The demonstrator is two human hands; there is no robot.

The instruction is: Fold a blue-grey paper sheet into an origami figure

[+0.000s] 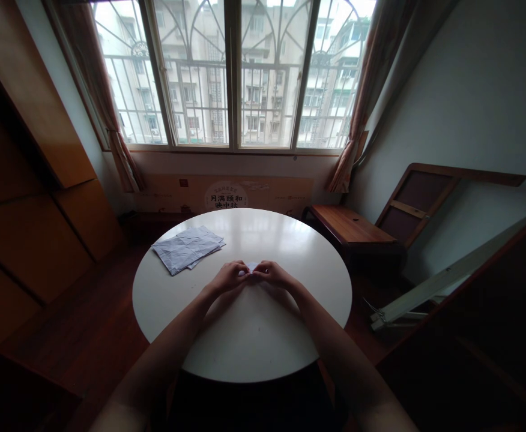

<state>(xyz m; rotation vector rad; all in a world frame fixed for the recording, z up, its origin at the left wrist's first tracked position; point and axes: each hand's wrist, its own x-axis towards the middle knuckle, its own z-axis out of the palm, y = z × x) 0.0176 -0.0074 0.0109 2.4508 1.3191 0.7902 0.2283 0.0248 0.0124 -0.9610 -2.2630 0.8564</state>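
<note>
Both of my hands meet at the middle of a round white table (254,336). My left hand (229,276) and my right hand (272,274) have their fingers curled and pinched on a small folded piece of white paper (251,267), of which only a tip shows between the fingertips. The paper rests on or just above the tabletop. A loose stack of creased white paper sheets (187,248) lies on the table's far left part, apart from my hands.
A low wooden side table (348,225) stands to the right of the round table, with a wooden frame (418,201) leaning on the wall behind it. A white board (447,279) leans at the right. Wooden cabinets (33,180) line the left; a barred window (231,72) is ahead.
</note>
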